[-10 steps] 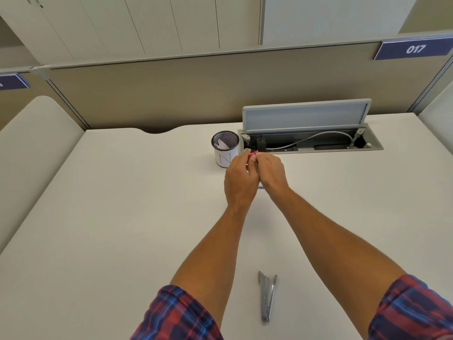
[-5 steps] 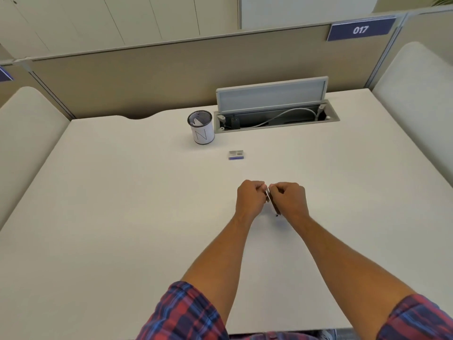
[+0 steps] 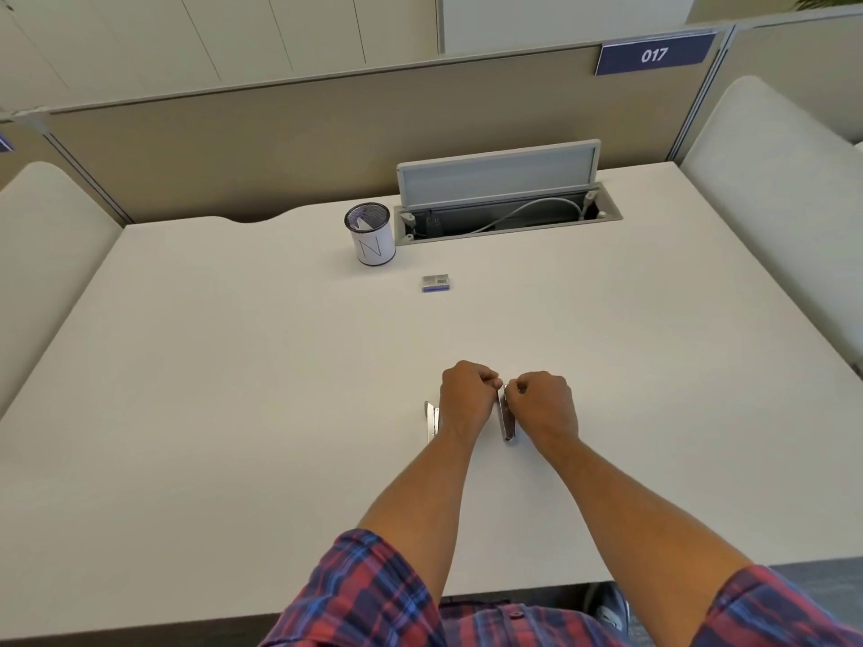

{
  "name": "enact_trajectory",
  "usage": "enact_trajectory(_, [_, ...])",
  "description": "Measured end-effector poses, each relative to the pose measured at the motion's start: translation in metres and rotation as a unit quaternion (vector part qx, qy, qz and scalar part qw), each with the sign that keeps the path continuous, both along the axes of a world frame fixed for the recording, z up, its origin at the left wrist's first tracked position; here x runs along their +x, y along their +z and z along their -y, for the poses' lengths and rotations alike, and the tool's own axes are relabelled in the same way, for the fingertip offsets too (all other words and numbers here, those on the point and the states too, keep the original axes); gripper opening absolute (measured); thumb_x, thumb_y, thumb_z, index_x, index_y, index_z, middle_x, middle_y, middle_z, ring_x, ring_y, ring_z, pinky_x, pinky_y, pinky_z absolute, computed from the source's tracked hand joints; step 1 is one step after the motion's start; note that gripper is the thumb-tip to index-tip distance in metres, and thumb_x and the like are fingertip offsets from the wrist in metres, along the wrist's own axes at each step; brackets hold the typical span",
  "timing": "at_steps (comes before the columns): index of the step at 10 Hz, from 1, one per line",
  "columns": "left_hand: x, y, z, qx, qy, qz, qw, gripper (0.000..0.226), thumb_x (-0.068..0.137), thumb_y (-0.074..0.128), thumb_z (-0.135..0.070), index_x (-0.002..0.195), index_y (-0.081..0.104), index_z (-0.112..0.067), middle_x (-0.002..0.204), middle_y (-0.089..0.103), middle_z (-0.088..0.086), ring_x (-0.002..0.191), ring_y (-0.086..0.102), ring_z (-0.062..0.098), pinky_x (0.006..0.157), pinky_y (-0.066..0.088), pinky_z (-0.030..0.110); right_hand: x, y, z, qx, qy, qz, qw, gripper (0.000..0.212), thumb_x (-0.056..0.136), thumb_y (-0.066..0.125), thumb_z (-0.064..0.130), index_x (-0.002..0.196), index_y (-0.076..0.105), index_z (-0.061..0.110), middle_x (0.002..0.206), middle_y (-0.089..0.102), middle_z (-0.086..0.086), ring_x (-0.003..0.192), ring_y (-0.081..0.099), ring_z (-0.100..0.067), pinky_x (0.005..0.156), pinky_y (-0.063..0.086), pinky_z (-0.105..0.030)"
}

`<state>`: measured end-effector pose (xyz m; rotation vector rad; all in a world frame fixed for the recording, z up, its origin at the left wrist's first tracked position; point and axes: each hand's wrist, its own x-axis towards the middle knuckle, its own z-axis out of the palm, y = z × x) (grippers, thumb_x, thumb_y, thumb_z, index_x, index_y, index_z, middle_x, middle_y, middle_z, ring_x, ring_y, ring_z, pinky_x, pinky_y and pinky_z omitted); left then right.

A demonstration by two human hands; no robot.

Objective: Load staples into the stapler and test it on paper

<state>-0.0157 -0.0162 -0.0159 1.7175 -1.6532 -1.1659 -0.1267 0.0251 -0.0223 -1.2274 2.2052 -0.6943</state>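
Stapler [image 3: 507,417] on counter [image 3: 233,366], pinched at far end by both curled hands: left hand [image 3: 467,398], right hand [image 3: 541,403]. Staple box [image 3: 435,282] well beyond hands.

**Surface and Material Findings**

Bench [image 3: 233,366]: smooth, matt, off-white laminate. Stapler [image 3: 506,420]: bright polished metal, glossy, reflective. Pen cup [image 3: 370,233]: dark wire mesh with a white matt paper wrap. Staple box [image 3: 435,282]: printed card. Sleeves [image 3: 369,595]: woven plaid cloth. Partition [image 3: 280,147]: matt beige fabric-like panel.
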Motion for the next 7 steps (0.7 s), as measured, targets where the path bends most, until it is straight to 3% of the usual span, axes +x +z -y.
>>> enact_trajectory(2, [0.003,-0.002,-0.003,-0.005,-0.023,0.025,0.999,0.012,0.080,0.071,-0.004,0.076,0.079,-0.012,0.070,0.071,-0.008,0.075,0.071,0.015,0.069,0.057,0.029,0.002,-0.001,-0.005,0.012,0.007,-0.041,0.999,0.030,0.084,0.055,0.021,0.058,0.055,0.005,0.055,0.057,-0.007,0.051,0.045,-0.023,0.047,0.032,-0.027])
enact_trajectory(5, [0.006,0.000,-0.006,-0.029,-0.090,0.078,0.993,0.013,0.085,0.068,-0.012,0.088,0.081,-0.015,0.091,0.077,-0.002,0.083,0.071,0.017,0.075,0.059,0.033,-0.004,-0.007,-0.014,0.003,0.045,-0.137,0.990,0.031,0.083,0.054,0.026,0.057,0.049,0.009,0.056,0.053,-0.003,0.054,0.047,-0.027,0.050,0.037,-0.031])
enact_trajectory(6, [0.013,0.006,-0.006,-0.101,-0.107,0.113,0.983,0.018,0.092,0.061,-0.022,0.092,0.078,-0.018,0.095,0.073,-0.003,0.087,0.068,0.018,0.075,0.056,0.034,-0.002,-0.007,-0.013,-0.024,0.032,-0.145,0.989,0.035,0.089,0.055,0.041,0.075,0.065,0.010,0.076,0.066,-0.001,0.068,0.061,-0.029,0.061,0.049,-0.033])
enact_trajectory(7, [0.029,0.009,-0.003,-0.263,-0.066,0.161,0.949,0.021,0.096,0.058,-0.018,0.107,0.074,-0.013,0.109,0.072,0.003,0.100,0.066,0.025,0.082,0.054,0.038,-0.008,-0.006,-0.006,-0.074,0.010,-0.177,0.981,0.035,0.095,0.055,0.044,0.102,0.070,0.014,0.103,0.068,-0.001,0.091,0.066,-0.030,0.074,0.047,-0.035])
